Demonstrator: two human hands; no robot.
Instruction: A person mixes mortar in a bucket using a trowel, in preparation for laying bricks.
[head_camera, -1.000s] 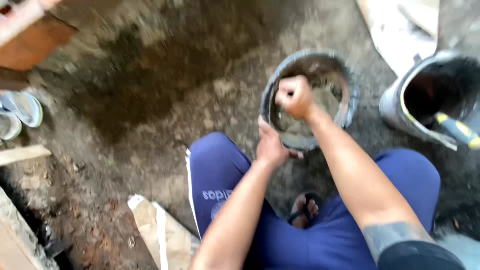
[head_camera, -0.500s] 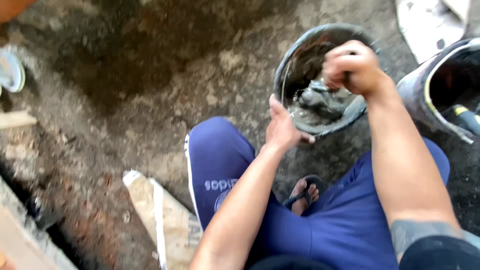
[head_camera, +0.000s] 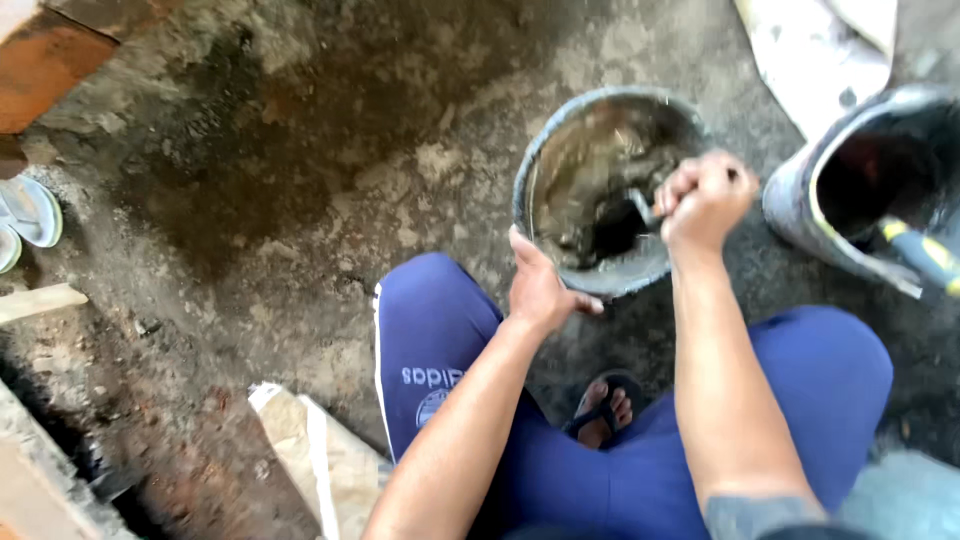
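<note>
Gripping a tool handle (head_camera: 643, 208), seemingly a trowel, the right hand (head_camera: 703, 200) hovers over the bucket (head_camera: 545, 150); left hand (head_camera: 540, 288) holds its rim.

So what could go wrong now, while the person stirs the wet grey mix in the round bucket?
1. The left hand grips only the near rim of the round grey bucket; a hard stroke might tip it and spill the wet grey mix.
2. The right hand is bare and close over the mix, so splashes may reach the skin.
3. The foot in an open black sandal lies just below the bucket; spilled mix could land on the toes.
</note>
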